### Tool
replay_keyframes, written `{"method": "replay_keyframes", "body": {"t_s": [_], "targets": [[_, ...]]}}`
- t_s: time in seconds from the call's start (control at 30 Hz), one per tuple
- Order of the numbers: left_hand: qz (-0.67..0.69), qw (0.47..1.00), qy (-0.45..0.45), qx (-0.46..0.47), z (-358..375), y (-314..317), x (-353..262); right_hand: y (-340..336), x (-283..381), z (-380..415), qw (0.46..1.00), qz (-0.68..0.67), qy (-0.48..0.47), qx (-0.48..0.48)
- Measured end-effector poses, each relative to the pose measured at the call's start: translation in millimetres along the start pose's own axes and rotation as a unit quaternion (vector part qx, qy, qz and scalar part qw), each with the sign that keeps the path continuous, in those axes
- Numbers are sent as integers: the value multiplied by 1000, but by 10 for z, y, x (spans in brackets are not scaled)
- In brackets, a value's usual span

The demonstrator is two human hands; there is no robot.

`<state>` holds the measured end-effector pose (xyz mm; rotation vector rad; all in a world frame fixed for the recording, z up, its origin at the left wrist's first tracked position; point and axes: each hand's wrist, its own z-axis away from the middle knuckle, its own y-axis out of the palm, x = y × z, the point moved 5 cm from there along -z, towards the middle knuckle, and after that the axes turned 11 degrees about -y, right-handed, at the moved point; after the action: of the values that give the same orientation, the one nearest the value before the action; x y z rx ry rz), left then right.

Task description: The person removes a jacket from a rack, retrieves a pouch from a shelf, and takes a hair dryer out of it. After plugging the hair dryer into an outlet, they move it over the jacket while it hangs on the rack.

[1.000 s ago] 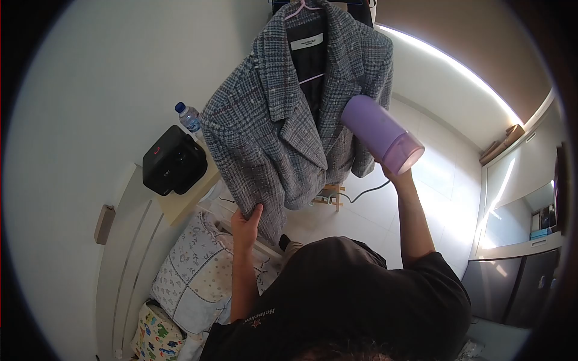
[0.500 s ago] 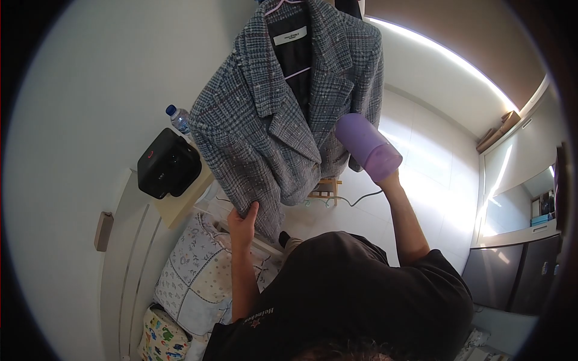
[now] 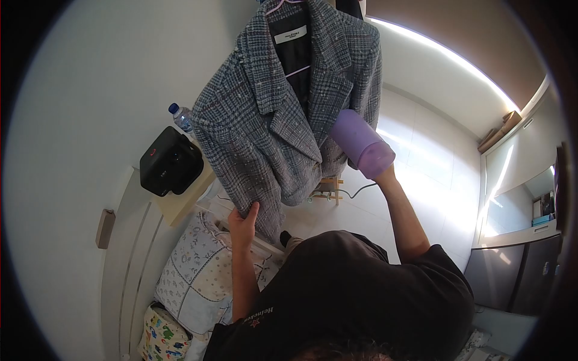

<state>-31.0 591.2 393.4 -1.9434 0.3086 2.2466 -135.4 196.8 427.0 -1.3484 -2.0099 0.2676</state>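
A grey-blue tweed jacket (image 3: 271,120) hangs on a pink hanger (image 3: 283,5) in front of me. My left hand (image 3: 242,223) grips the jacket's lower front hem and pulls it taut. My right hand (image 3: 385,175) holds a purple handheld steamer (image 3: 360,143), its head pressed against the right front panel of the jacket. A cord (image 3: 355,192) runs from the steamer down to the floor.
A black case (image 3: 170,161) and a water bottle (image 3: 180,117) sit on a small shelf at the left by the white wall. Patterned pillows (image 3: 192,277) lie on a bed below. A small wooden stool (image 3: 327,188) stands on the tiled floor behind the jacket.
The steamer has moved down and left along the jacket's right panel over the last second. My left hand kept its grip on the hem.
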Motion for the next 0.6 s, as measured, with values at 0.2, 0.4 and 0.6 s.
{"method": "replay_keyframes", "body": {"t_s": [0.2,0.4,0.6], "targets": [[-31,999,-3,-10,5,-11,-5,75,-159,97,994,72,-82,-16],[-33,999,7,-7,3,-2,-22,49,-225,18,994,71,-78,-14],[-39,999,10,-5,20,19,-56,2,-386,-69,995,67,-72,-8]]}}
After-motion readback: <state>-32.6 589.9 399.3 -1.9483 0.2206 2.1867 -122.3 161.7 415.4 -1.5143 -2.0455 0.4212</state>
